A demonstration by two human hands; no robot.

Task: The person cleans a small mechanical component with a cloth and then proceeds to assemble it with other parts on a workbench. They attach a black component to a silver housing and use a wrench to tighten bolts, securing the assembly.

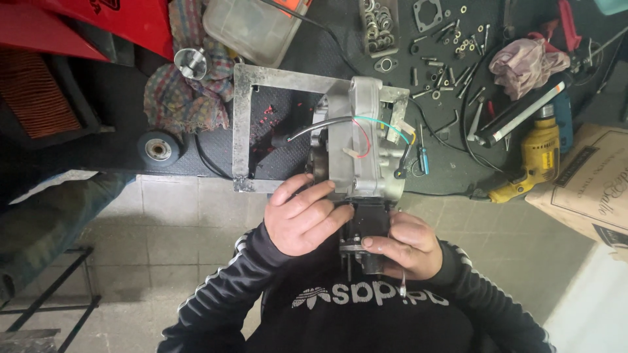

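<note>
Both hands' fingers grip black cylinder (362, 229) | left hand (302, 219) | right hand (402, 242) | engine case (363, 140) ahead | yellow drill (533, 160) right

Both hands (347, 229) curled closed, close together, knuckles up.

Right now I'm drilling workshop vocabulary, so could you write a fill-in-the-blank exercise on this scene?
1. Both hands grip the dark part at the near end of the silver ____ casing.
2. The left hand lies partly over the near bar of a square metal ____.
3. The power drill has a ____ body.

Missing words: engine; frame; yellow
</note>
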